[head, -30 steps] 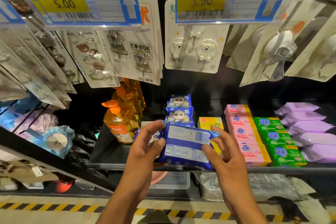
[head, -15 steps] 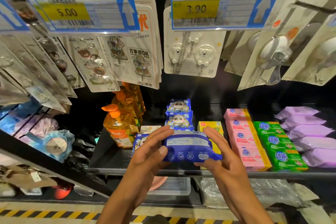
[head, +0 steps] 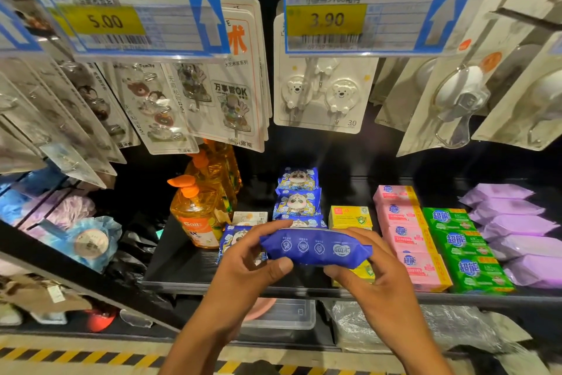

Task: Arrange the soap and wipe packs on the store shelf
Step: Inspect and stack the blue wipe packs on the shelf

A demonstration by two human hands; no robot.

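Left hand (head: 243,262), right hand (head: 377,277), both bare

Left price tag (head: 121,20) "5.00" — right price tag (head: 349,17) "3.90" — green soap packs (head: 456,240) "超能"

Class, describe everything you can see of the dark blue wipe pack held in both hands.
The dark blue wipe pack is a glossy plastic pouch; the side facing the camera bears a row of white icons and a logo. It lies roughly level, long axis left to right, over the shelf front. The left hand grips its left end, the right hand its right end, fingers on top, thumbs beneath.
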